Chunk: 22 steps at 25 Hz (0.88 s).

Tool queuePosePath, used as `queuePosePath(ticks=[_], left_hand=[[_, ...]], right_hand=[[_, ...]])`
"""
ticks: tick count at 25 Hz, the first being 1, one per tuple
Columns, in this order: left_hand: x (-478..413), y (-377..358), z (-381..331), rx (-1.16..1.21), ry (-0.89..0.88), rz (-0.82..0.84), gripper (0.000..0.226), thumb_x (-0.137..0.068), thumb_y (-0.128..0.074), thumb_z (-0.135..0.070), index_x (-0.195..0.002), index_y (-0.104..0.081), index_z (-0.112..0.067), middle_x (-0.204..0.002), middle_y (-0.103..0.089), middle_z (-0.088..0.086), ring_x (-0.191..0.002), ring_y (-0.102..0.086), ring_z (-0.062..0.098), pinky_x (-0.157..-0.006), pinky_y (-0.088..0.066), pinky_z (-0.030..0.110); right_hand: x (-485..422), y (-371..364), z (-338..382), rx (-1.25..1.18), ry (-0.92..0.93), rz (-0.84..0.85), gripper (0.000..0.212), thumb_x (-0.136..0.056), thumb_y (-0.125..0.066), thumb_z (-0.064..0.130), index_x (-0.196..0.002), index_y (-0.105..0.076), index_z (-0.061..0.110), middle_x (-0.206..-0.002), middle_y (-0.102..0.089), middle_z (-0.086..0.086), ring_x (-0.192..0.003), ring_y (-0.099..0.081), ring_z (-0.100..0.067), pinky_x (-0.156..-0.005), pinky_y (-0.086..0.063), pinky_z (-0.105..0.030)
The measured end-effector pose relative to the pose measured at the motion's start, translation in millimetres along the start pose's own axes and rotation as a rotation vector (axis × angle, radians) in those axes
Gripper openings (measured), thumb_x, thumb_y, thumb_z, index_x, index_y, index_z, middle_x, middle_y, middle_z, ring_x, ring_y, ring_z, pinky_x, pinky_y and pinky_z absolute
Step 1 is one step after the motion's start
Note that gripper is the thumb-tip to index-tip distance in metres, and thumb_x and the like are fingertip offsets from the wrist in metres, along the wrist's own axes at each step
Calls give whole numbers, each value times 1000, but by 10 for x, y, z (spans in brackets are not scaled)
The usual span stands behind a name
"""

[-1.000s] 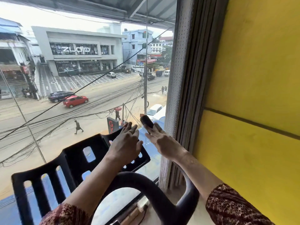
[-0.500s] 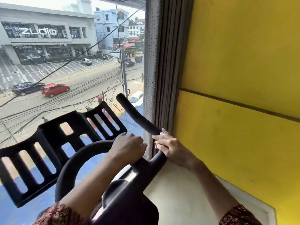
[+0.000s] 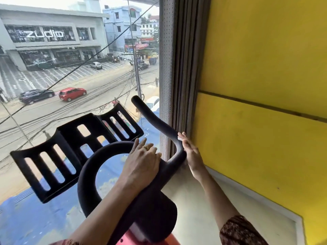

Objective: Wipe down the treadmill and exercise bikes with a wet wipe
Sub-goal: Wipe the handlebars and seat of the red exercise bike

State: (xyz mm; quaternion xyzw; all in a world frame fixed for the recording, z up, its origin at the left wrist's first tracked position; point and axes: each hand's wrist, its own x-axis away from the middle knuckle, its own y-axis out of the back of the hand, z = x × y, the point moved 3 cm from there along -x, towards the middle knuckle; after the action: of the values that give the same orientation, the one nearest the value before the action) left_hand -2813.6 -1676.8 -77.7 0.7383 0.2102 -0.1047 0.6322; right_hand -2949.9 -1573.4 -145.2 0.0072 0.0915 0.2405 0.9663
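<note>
The exercise bike's black padded handlebar (image 3: 155, 119) fills the lower middle of the head view, and a black slotted holder (image 3: 70, 138) is fixed ahead of it. My left hand (image 3: 141, 165) rests on the top of the handlebar loop, fingers laid over the bar, a ring on one finger. My right hand (image 3: 192, 152) presses flat against the right side of the curved horn. A small white edge of the wet wipe (image 3: 180, 138) shows at its fingertips, and the rest of it is hidden under the hand.
A large window (image 3: 88, 85) stands just beyond the bike and looks down on a street. A folded grey blind (image 3: 182, 68) and a yellow wall (image 3: 265, 68) close in the right side. A pale sill (image 3: 194, 209) runs below. The bike's red frame (image 3: 127, 239) shows at the bottom.
My right hand slid back from the horn's tip to its lower bend. My left hand moved from the slotted holder to the loop, gripped it, then loosened its fingers. My view dropped lower.
</note>
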Motion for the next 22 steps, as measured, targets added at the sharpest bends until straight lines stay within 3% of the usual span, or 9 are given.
queuePosePath(ticks=[3, 8, 11, 14, 17, 19, 22], left_hand=[[51, 3, -13, 110, 68, 7, 44, -100, -28, -28, -119, -60, -4, -136, -51, 10, -144, -19, 21, -107, 13, 18], [233, 62, -71, 291, 141, 24, 34, -100, -39, -16, -129, -51, -3, -150, -35, 10, -146, -8, 21, -114, 4, 26], [418, 198, -193, 464, 187, 8, 34, -100, -42, -18, -130, -53, -6, -144, -44, 11, -139, -29, 21, -109, -14, 24], [651, 326, -346, 710, 237, -95, 30, -99, -46, -20, -121, -60, -7, -119, -63, 11, -113, -54, 24, -79, -31, 20], [926, 320, -603, 977, 251, -92, 31, -99, -45, -23, -121, -62, -8, -115, -65, 5, -113, -55, 17, -85, -35, 19], [1101, 234, -896, 1107, 275, -26, 32, -99, -45, -26, -120, -62, -9, -118, -65, 7, -114, -55, 18, -91, -38, 24], [1335, 72, -1470, 1222, 271, 101, 35, -99, -45, -29, -119, -63, -7, -119, -64, 12, -115, -55, 25, -87, -39, 25]], right_hand=[[187, -82, 49, -55, -119, -115, 39, -103, -33, 18, -141, -41, 15, -145, -41, 3, -129, -35, -3, -115, -21, -25], [742, -305, 174, 170, -145, -157, 44, -102, -37, 11, -145, -34, 14, -156, -17, -3, -142, -22, -20, -116, -22, -32], [1067, -406, 361, 188, -57, -110, 38, -98, -44, 5, -136, -48, 8, -149, -35, -4, -139, -31, -16, -112, -29, -24], [1508, -292, 614, 57, 27, -195, 35, -95, -47, -2, -129, -55, 3, -132, -54, -2, -118, -51, -7, -96, -41, -13], [2021, -56, 751, -23, 0, -368, 37, -95, -47, -3, -129, -55, 7, -118, -64, -1, -91, -62, 1, -85, -52, -25], [2370, 156, 793, -6, -11, -420, 34, -96, -47, -1, -128, -55, 8, -106, -64, 6, -73, -62, 9, -70, -52, -23], [2946, 593, 766, 50, -27, -558, 30, -96, -49, 3, -124, -56, 9, -102, -64, 7, -69, -62, 8, -63, -50, -23]])
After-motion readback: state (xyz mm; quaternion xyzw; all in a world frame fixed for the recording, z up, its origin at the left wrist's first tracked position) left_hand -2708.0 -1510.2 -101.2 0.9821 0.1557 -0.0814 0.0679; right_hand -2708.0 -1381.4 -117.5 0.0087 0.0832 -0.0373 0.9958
